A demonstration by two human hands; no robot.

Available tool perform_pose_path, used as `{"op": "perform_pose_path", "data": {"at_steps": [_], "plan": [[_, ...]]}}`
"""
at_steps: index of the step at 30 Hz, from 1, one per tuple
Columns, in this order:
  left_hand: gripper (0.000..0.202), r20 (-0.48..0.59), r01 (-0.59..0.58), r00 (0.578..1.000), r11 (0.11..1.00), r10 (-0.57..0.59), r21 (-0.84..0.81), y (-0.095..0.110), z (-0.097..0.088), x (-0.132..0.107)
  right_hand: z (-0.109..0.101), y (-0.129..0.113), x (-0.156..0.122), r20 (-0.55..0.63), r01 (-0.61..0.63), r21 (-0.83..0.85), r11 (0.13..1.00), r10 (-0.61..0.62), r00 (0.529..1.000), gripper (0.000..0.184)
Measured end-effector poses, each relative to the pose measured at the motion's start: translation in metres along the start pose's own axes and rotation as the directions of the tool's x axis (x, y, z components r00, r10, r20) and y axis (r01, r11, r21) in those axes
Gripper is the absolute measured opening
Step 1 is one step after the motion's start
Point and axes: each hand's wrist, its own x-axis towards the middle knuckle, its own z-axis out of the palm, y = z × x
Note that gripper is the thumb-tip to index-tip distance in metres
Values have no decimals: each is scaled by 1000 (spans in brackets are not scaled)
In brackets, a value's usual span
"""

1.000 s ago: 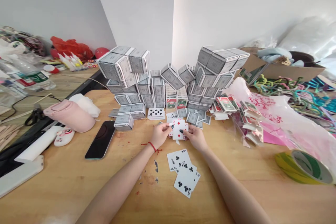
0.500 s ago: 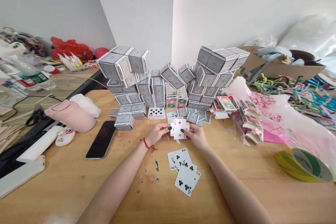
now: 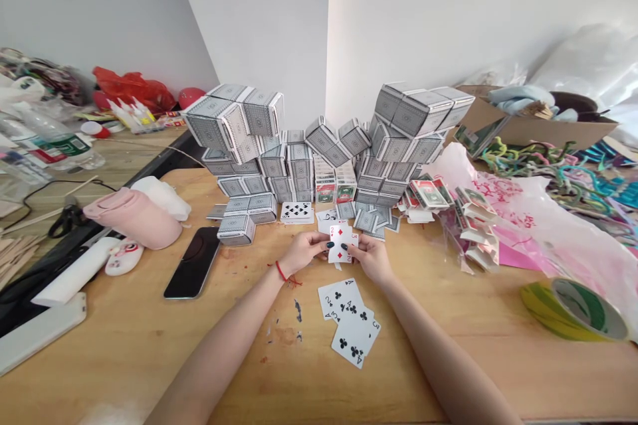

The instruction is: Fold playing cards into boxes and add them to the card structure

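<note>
My left hand and my right hand pinch a few playing cards between them. The two of diamonds faces me, and another card's edge shows at its right. Both thumbs press on the card fronts; the other fingers are mostly hidden behind. Below, several loose club cards lie face up and overlapping on the table. Just beyond my hands are a face-up stack of spade cards and scattered grey-backed cards.
Grey boxes made of cards form a left stack and a right stack. A phone and pink bottle lie left. At right are opened card boxes, a plastic bag and a yellow tape roll.
My left hand has moved slightly right, and the card that stuck out at the left is now nearly lined up behind the two of diamonds.
</note>
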Motion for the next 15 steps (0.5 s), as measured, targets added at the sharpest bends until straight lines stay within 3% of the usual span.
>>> {"op": "perform_pose_path", "data": {"at_steps": [15], "plan": [[26, -139, 26, 990, 999, -21, 37, -3, 6, 5, 0, 0, -1, 0, -42, 83, 996, 42, 999, 34]]}}
